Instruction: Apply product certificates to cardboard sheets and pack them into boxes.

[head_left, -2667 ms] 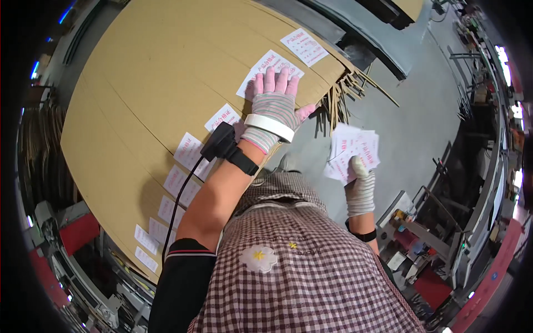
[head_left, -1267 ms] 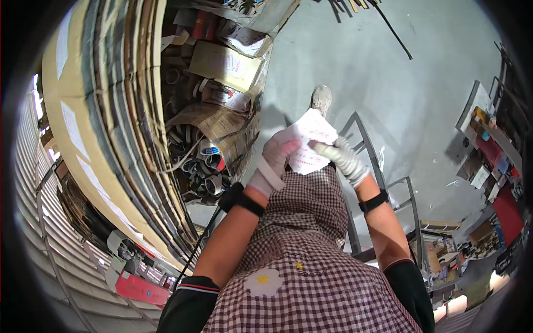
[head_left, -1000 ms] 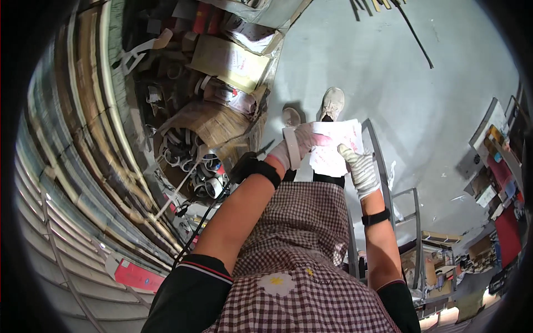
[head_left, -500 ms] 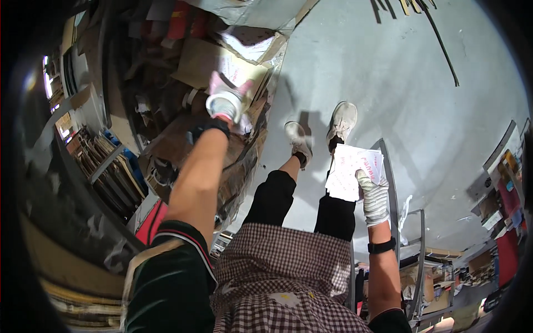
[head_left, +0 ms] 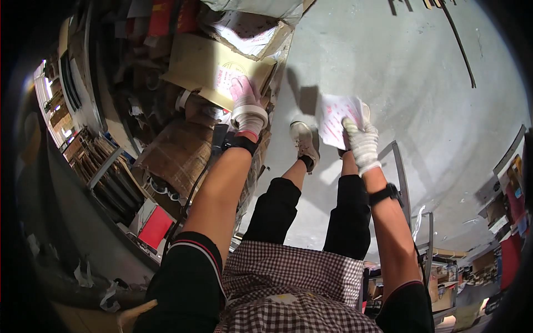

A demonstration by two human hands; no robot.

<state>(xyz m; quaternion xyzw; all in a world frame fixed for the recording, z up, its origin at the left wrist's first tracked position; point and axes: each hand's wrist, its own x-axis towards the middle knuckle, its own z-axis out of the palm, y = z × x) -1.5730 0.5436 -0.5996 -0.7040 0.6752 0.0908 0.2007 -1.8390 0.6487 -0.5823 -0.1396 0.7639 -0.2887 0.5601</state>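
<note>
A person looks down at their own two gloved hands, legs in dark trousers and a grey shoe (head_left: 304,141) on a grey concrete floor (head_left: 400,72). The left hand (head_left: 246,102), in a white knit glove with pink fingertips, reaches far and to the left, its fingers spread flat and pressing on a white label (head_left: 225,79) with red print. That label lies on the face of a flat brown cardboard box (head_left: 194,66), which sits among other cardboard and clutter on the left of the scene. The left hand grips nothing; it rests open on the label. The right hand (head_left: 361,139), in a white knit glove, is held over the floor to the right of the shoe, its fingers closed around the near edge of a small stack of white labels (head_left: 336,116) with red print. A dark band sits on each wrist. A checked shirt fills the near edge.
</note>
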